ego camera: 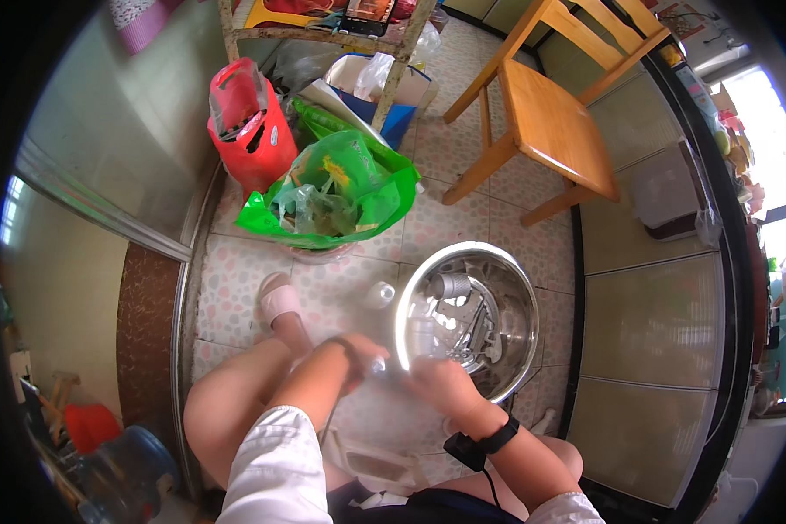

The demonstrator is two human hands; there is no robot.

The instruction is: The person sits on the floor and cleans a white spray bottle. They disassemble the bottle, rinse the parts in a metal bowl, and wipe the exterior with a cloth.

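Observation:
My left hand (360, 357) is low in front of me, closed around a small clear, shiny object (378, 365) that is too blurred to name. Close to its right, my right hand (437, 386) is at the near left rim of a large stainless steel basin (530, 314); motion blur hides its fingers and whatever they touch. Inside the basin lie a perforated metal cup (452, 286), a clear container (423, 333) and several metal utensils (475, 331). A clear plastic bottle (382, 295) is on the tiled floor left of the basin.
A green plastic bag (393, 209) holding other bags stands ahead, beside a red plastic bin (252, 150). A wooden chair (557, 131) is at the upper right. Cabinets (648, 321) line the right side; a rusty metal rack (314, 37) stands at the top. My slippered foot (280, 301) is left.

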